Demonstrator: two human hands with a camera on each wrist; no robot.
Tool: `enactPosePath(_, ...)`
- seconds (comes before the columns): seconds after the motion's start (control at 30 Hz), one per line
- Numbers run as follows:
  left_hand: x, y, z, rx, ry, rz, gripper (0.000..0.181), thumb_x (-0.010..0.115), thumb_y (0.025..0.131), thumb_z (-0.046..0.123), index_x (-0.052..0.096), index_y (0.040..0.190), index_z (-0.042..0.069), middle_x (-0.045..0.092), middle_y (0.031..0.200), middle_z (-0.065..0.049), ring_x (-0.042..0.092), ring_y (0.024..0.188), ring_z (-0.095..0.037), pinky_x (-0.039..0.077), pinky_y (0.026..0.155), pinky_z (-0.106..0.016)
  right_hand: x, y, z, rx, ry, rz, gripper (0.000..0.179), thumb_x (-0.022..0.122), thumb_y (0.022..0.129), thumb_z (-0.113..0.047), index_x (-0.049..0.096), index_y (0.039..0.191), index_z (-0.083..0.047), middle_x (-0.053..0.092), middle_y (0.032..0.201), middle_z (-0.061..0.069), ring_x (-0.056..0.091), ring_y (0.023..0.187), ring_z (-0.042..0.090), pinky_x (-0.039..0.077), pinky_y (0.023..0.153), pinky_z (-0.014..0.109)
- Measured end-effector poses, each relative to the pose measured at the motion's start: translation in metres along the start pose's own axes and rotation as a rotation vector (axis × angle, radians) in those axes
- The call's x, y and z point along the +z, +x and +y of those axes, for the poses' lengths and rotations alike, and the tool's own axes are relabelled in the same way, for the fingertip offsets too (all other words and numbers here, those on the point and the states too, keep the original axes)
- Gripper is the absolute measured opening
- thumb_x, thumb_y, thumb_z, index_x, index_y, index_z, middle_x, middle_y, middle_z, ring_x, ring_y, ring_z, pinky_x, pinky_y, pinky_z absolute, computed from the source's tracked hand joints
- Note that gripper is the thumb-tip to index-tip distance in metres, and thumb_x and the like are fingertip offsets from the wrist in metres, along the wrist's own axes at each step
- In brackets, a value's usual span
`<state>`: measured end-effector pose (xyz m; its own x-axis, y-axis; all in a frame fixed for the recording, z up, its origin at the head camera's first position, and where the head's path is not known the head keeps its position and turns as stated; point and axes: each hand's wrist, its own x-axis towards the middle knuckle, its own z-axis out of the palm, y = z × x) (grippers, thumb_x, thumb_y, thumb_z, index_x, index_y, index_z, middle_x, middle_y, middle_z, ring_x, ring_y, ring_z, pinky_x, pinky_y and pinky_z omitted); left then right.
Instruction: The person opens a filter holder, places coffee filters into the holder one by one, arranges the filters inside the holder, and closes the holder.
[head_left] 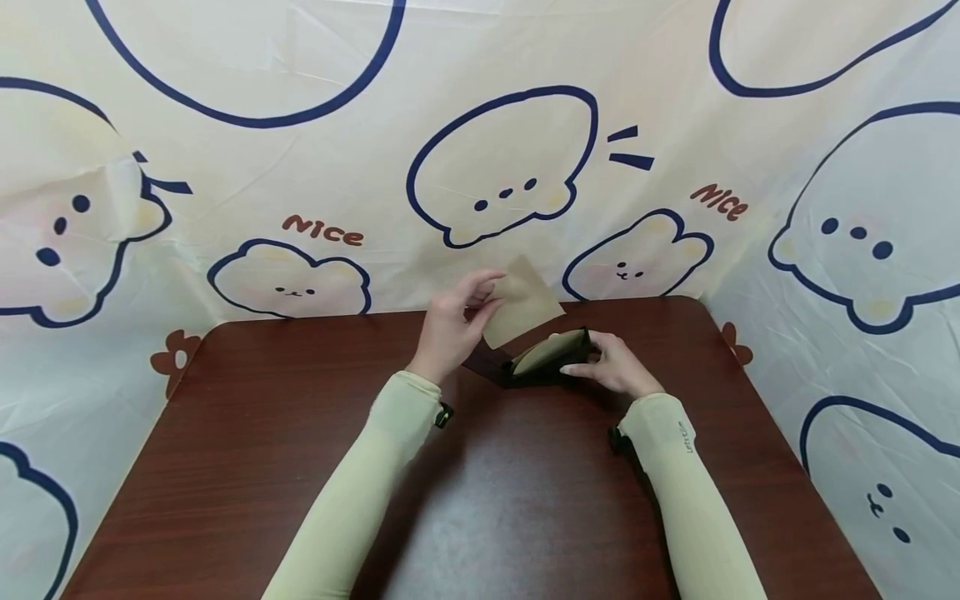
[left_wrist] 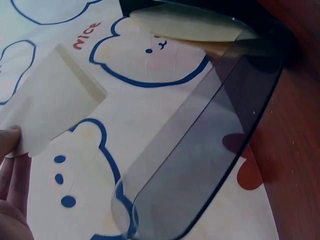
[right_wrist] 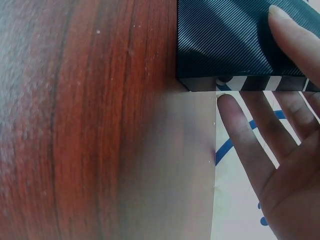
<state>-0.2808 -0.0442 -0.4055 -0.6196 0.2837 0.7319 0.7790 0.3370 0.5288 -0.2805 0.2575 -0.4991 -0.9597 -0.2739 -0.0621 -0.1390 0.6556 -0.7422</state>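
Note:
My left hand [head_left: 453, 325] pinches a pale tan coffee filter paper [head_left: 525, 304] by one corner, between thumb and fingers. Its crimped seam shows in the left wrist view, and it hangs apart from the box. A black ribbed filter box [right_wrist: 225, 45] stands tilted on the table, its smoky see-through lid [left_wrist: 200, 145] swung open toward the left. More filter papers [left_wrist: 190, 25] stick up inside the box. My right hand [head_left: 617, 367] grips the box at its right end, with the thumb on the ribbed face and the fingers on the far side.
Dark brown wood table [head_left: 300, 433] lies under both arms. Its back edge meets a cream cloth [head_left: 480, 50] printed with blue-outlined cartoon animals, which also hangs at both sides. Black camera straps [head_left: 444, 414] sit on the wrists.

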Motion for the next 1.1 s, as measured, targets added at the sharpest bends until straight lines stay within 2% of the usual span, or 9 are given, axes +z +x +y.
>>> enactPosePath(0.23, 0.017, 0.0, 0.002, -0.002, -0.012, -0.064, 0.044, 0.075, 0.092, -0.001, 0.063, 0.134, 0.007, 0.077, 0.103, -0.011, 0.075, 0.094, -0.021, 0.061, 0.086, -0.03, 0.0, 0.001, 0.002, 0.009, -0.005, 0.002, 0.043, 0.084, 0.089, -0.03, 0.067, 0.126, -0.017, 0.07, 0.117, 0.004, 0.059, 0.101, 0.023, 0.05, 0.093, 0.039)
enactPosePath(0.47, 0.03, 0.0, 0.0, 0.002, -0.007, -0.133, 0.04, 0.076, 0.092, 0.001, 0.064, 0.13, 0.008, 0.076, 0.106, -0.009, 0.075, 0.094, -0.018, 0.06, 0.088, -0.027, 0.001, 0.001, 0.003, 0.016, -0.009, 0.009, 0.054, 0.083, 0.089, -0.031, 0.063, 0.138, -0.018, 0.067, 0.135, 0.005, 0.06, 0.112, 0.024, 0.05, 0.102, 0.045)
enactPosePath(0.73, 0.037, -0.004, -0.002, -0.011, -0.002, -0.172, 0.039, 0.075, 0.093, 0.0, 0.064, 0.129, 0.009, 0.078, 0.108, -0.007, 0.076, 0.094, -0.018, 0.061, 0.087, -0.029, 0.002, 0.002, -0.001, -0.013, 0.011, -0.018, 0.06, 0.083, 0.09, -0.029, 0.06, 0.145, -0.019, 0.063, 0.144, 0.007, 0.059, 0.126, 0.028, 0.048, 0.109, 0.053)
enactPosePath(0.97, 0.042, -0.003, -0.001, -0.024, 0.012, -0.194, 0.039, 0.075, 0.093, 0.0, 0.065, 0.128, 0.01, 0.077, 0.11, -0.006, 0.075, 0.095, -0.016, 0.061, 0.088, -0.028, 0.0, 0.001, -0.002, 0.006, 0.012, -0.019, 0.059, 0.083, 0.09, -0.027, 0.06, 0.144, -0.019, 0.062, 0.146, 0.007, 0.058, 0.13, 0.029, 0.047, 0.111, 0.053)
enactPosePath(1.1, 0.046, -0.004, -0.001, -0.027, 0.019, -0.211, 0.039, 0.075, 0.093, 0.0, 0.065, 0.129, 0.012, 0.077, 0.108, -0.006, 0.075, 0.095, -0.016, 0.06, 0.089, -0.027, 0.0, 0.0, -0.001, 0.011, 0.017, -0.02, 0.057, 0.083, 0.09, -0.029, 0.061, 0.142, -0.019, 0.063, 0.143, 0.006, 0.059, 0.127, 0.028, 0.048, 0.109, 0.052)
